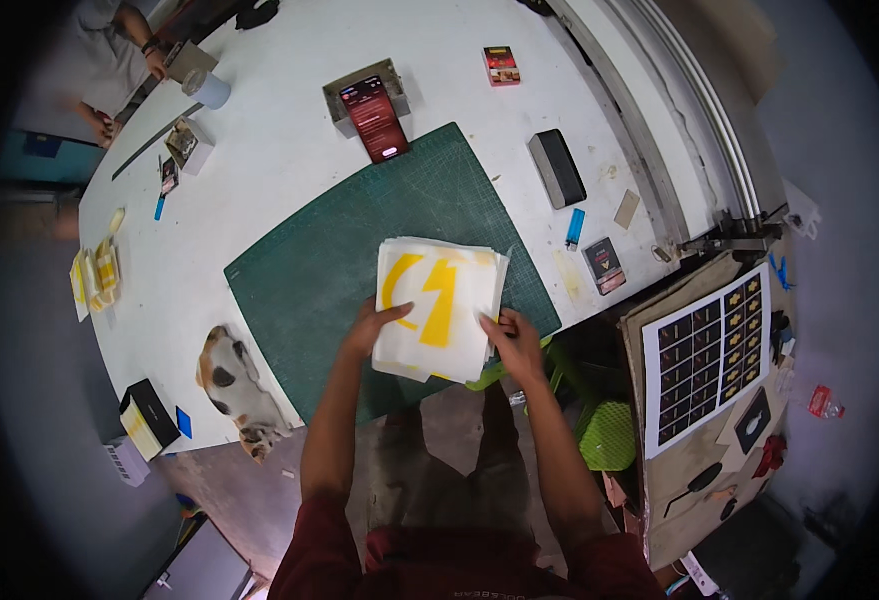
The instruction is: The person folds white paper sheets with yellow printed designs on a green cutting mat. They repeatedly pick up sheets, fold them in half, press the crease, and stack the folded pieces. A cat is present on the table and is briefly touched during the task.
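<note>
Both my hands hold a loose stack of white sheets (469,290) with yellow shapes on the top one. My left hand (371,325) grips the left edge, its thumb lying on top. At the right edge, my right hand (511,342) pinches the sheets between thumb and fingers. Some sheets stick out unevenly on the right and at the bottom. The stack is over the near part of a green cutting mat (329,250). What lies beneath the stack is hidden.
A calico cat (234,380) lies at the table's near left edge. A phone (374,120) leans on a box beyond the mat. To the right are a black case (557,168), a blue lighter (574,229) and a metal rail (699,110). Another person (109,60) stands far left.
</note>
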Demonstrator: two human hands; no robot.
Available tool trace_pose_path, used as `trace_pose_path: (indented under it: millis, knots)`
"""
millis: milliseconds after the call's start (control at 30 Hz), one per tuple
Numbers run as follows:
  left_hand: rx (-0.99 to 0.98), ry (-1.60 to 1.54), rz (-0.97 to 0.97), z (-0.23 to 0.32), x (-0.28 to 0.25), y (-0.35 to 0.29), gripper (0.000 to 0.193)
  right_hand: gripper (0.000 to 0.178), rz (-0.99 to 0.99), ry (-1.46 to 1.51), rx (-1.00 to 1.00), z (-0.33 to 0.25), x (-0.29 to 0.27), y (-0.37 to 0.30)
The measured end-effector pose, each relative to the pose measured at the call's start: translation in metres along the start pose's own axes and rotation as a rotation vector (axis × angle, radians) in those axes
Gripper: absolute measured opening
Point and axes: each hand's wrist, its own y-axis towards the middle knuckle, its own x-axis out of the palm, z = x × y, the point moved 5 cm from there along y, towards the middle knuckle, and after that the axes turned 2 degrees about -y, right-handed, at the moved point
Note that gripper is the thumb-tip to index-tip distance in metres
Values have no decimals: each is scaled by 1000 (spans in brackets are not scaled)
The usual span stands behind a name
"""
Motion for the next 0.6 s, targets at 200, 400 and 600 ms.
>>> trace_pose_path:
  millis: [200, 400, 600]
  knots:
    - [4, 9, 86, -1, 0, -1, 58, 50, 29, 173, -100, 15, -55, -29]
    - [-20, 6, 121, 1, 4, -5, 62, 46, 22, 11, -348, -33, -53, -27]
    - [-6, -20, 94, -16, -10, -6, 79, 43, 115, -314, -760, -132, -22, -7]
